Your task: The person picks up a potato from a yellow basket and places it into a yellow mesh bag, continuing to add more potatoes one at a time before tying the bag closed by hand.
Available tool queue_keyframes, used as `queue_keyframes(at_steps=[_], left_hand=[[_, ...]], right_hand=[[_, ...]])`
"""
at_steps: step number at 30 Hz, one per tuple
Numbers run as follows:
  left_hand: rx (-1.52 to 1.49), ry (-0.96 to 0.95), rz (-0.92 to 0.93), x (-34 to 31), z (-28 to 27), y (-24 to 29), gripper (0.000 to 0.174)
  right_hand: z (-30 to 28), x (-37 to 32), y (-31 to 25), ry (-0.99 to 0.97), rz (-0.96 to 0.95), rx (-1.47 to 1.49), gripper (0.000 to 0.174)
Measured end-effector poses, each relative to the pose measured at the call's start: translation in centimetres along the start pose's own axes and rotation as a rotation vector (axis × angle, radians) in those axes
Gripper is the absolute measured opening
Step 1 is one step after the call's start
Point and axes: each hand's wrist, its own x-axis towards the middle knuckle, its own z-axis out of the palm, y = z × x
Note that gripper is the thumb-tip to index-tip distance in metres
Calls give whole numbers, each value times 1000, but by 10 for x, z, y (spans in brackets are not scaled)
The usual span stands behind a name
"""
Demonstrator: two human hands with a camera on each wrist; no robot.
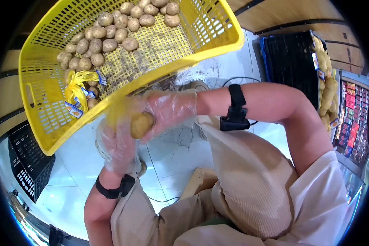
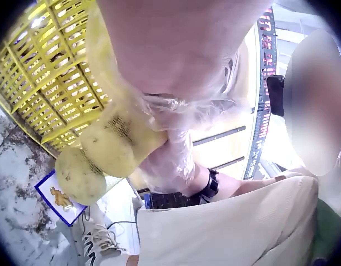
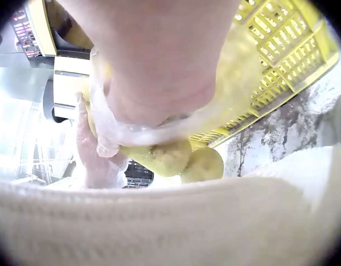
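Right hand [image 1: 170, 108] grips netted potatoes [image 1: 142, 125]; left hand [image 1: 118, 141] beside them, fingers blurred, cannot tell if clenched or gripping

In the head view, motion blur smears the fingers of the left hand [image 1: 121, 137] and right hand [image 1: 166, 108], and how they grip is unclear. The picture's top edge cuts off the yellow basket [image 1: 172, 69]. Yellow netting [image 1: 78, 87] and labels [image 1: 74, 110] partly hide potatoes [image 1: 92, 103]; the print is too small to read. In the wrist views, each near forearm hides much of its hand, and pale cloth [image 3: 159, 221] covers the right view's bottom.
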Motion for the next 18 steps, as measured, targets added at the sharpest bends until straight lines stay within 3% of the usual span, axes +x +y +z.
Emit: queue_keyframes(at_steps=[1,3,4,5,7,9,13,15,18], left_hand=[[10,15,-4,4,-2,-1,59],[-681,-58,-315,15,-11,3,50],[-673,-42,-315,28,-21,10,50],[-807,-3,-394,44,-33,18,31],[-939,56,-472,53,-38,21,30],[-1212,-11,-470,52,-35,21,43],[-1029,-87,-376,62,-49,18,56],[-684,-20,-118,65,-51,17,63],[-630,70,-84,50,-46,10,75]], right_hand=[[-2,4,-5,-7,-25,57,83],[-1,9,-4,54,-133,-12,81],[0,12,-6,124,-232,-67,79],[2,12,-9,112,-243,-74,79],[3,5,-20,121,35,-125,77],[0,1,-28,81,88,-139,73],[-1,-1,-24,63,131,-66,61],[-2,-1,-21,64,118,-6,57],[-8,-2,-25,69,129,1,52]])
